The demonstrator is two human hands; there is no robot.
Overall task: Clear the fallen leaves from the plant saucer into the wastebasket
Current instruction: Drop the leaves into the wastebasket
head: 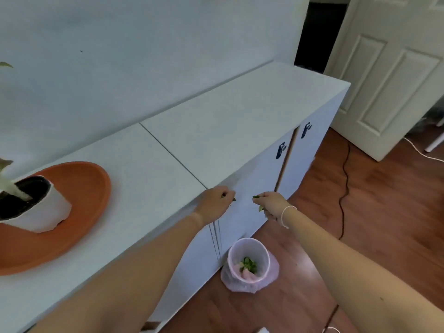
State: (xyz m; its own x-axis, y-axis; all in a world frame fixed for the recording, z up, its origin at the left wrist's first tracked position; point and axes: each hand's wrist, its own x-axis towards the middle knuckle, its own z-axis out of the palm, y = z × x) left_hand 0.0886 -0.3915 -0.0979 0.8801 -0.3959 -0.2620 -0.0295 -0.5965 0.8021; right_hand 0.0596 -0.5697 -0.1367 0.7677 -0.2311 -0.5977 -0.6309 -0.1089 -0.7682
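Terracotta-orange plastic marks the plant saucer (79, 188) at the far left of a white cabinet top (216, 131), where a white pot (40, 212) with dark soil leans tilted inside the dish, its pale stem cut off by the frame edge. No loose leaves show on the bare part of the saucer. Moving right, a person's left hand (216, 203) reaches past the cabinet's front edge, fingers curled closed around small green leaf scraps (233, 199) that peek out at the fingertips. Just beside it, apart and not touching, the right hand (270, 205) is likewise closed on green leaves (256, 196), with a paler piece showing under the palm; a thin white band (287, 212) circles that wrist. Motion blur softens both hands, so how much each one grips is hard to judge. Below and between the two forearms, on the wooden floor (360, 224) against the cabinet front, stands the wastebasket (248, 251), lined with a pale pink bag (271, 272) and already containing a small heap of green leaves (248, 264). A dark cord (344, 179) snakes across the floor farther right, and a white panelled door (389, 68) stands open behind it.
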